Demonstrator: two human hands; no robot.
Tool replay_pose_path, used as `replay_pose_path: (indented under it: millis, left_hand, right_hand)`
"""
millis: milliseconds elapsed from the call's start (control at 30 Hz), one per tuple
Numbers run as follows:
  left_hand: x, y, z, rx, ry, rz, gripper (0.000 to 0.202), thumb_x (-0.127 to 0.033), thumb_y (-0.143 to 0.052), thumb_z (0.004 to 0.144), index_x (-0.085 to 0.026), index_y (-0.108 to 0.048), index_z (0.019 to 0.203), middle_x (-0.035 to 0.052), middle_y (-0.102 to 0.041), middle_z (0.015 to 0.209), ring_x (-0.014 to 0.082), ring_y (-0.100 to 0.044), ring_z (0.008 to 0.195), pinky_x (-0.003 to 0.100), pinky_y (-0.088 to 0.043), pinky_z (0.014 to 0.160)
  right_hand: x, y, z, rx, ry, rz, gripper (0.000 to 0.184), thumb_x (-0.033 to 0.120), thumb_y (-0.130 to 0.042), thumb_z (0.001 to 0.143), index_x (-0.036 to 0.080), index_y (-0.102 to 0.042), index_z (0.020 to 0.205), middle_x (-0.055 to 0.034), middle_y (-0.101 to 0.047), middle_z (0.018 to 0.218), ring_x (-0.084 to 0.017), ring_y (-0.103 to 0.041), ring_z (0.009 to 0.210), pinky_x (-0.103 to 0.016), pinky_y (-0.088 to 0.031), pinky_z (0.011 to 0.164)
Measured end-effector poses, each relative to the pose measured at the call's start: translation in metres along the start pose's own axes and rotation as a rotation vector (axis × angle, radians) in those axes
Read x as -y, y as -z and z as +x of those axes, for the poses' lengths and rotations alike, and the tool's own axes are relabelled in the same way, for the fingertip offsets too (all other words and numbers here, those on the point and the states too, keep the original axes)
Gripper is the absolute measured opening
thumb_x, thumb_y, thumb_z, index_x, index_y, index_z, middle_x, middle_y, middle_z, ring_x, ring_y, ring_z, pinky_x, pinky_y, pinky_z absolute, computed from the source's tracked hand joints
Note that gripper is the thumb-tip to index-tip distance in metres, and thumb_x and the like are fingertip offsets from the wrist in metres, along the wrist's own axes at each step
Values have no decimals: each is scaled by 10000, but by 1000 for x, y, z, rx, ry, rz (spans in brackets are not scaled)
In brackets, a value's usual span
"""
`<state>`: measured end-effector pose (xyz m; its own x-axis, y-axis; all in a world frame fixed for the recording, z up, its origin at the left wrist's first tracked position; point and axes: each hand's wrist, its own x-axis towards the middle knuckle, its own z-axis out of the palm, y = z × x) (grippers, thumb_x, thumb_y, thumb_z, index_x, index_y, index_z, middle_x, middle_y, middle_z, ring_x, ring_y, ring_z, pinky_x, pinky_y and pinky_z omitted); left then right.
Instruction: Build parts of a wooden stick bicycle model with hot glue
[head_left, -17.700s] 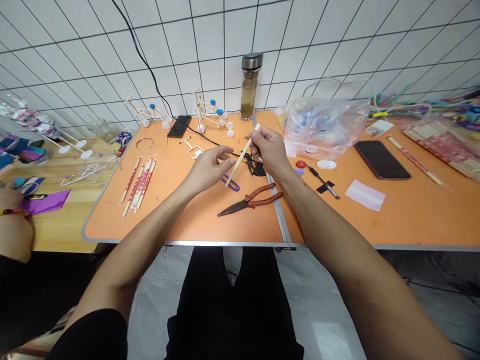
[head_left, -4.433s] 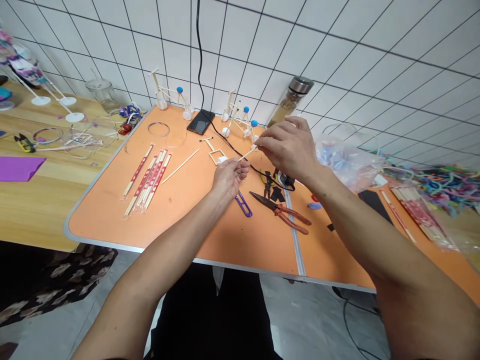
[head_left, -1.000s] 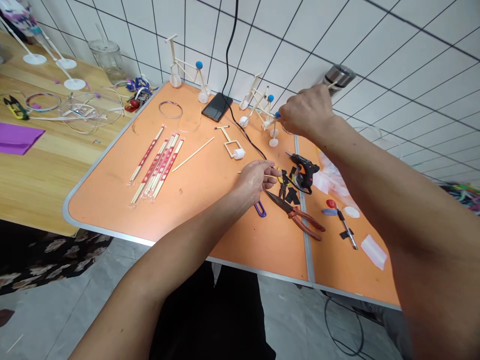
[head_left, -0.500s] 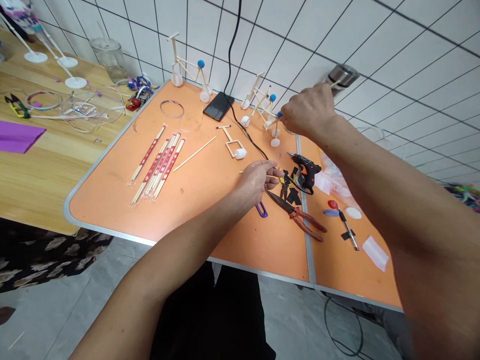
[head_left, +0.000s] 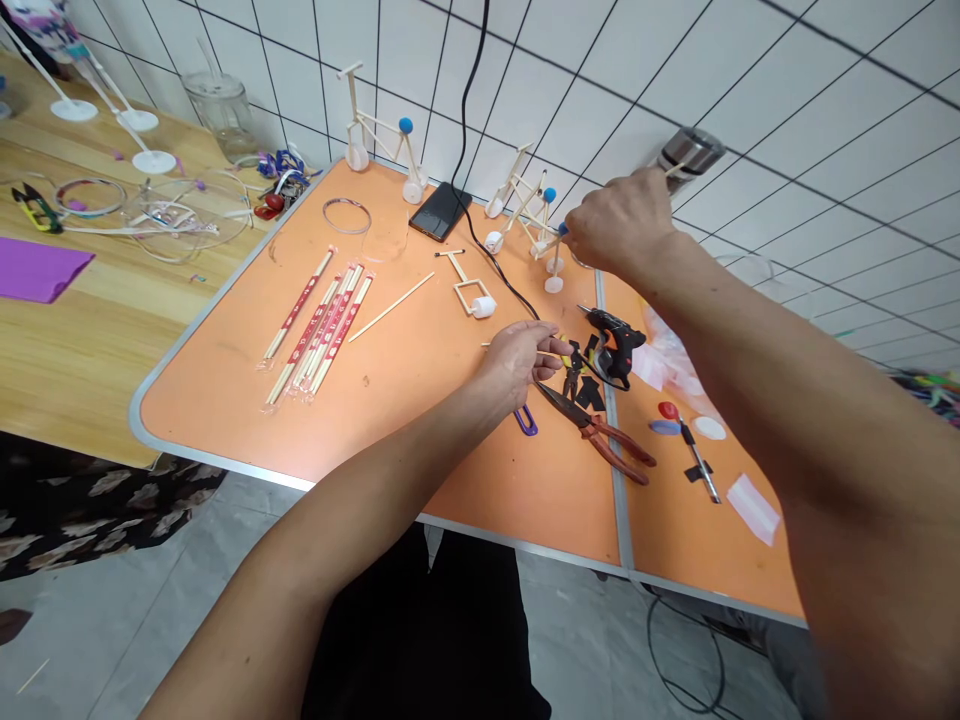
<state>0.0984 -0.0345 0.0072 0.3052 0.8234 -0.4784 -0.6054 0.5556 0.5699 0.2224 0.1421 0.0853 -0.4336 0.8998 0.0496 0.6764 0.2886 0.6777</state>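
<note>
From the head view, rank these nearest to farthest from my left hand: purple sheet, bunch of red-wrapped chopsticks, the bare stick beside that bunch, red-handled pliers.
From your left hand, nearest first:
1. Red-handled pliers, just to its right.
2. Bare stick, to its left.
3. Bunch of red-wrapped chopsticks, farther left.
4. Purple sheet, far left on the wooden table.

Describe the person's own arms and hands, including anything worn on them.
The left arm and right arm are bare as far as the picture shows, with no sleeve in view. The left hand and right hand are ungloved. I see no watch or bracelet on either wrist; rings I can't rule out.
</note>
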Motion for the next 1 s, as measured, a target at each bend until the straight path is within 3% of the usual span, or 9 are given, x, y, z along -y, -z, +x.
replay_pose_path:
  millis: [300, 567, 733, 900, 1000]
  left_hand:
    - [1, 1, 1, 1, -2, -2, 171, -174, -611, 1085, -186, -620, 914, -2, -682, 695, 71, -551, 526, 192, -435, 581]
    - [1, 1, 2, 6, -2, 3, 190, -181, -606, 1092, -185, -614, 902, -2, -680, 700, 71, -553, 532, 193, -428, 578]
    - [0, 1, 1, 9, 1, 4, 216, -170, -603, 1093, -189, -596, 879, -6, -673, 691, 70, -546, 525, 194, -425, 576]
    - [1, 1, 1, 7, -5, -1, 209, -170, -609, 1087, -187, -607, 878, 4, -680, 701, 77, -551, 538, 202, -428, 589]
    - [1, 0, 0, 5, 0, 1, 199, -170, -605, 1088, -186, -613, 890, 1, -681, 701, 75, -548, 535, 201, -426, 588]
  right_hand:
    - [0, 3, -2, 13, 4, -22, 594, 393, -376, 1191, 62, -831, 1001, -246, -823, 1026, -381, -786, 1128, -562, -538, 923]
    - [-2, -3, 0, -38, 15, 13, 850, 494, -161, 1221, 57, -836, 945, -254, -815, 961, -384, -791, 1076, -581, -531, 886]
    - [0, 1, -3, -19, 4, -9, 672, 443, -327, 1205, 63, -841, 999, -249, -827, 1008, -384, -798, 1105, -557, -554, 904]
    - [2, 4, -3, -10, 5, 0, 804, 453, -201, 1233, 45, -840, 967, -255, -819, 992, -388, -791, 1108, -564, -535, 887]
    - [4, 8, -4, 28, -22, 15, 713, 412, -279, 1226, 36, -842, 1003, -269, -825, 1035, -400, -785, 1151, -570, -528, 919]
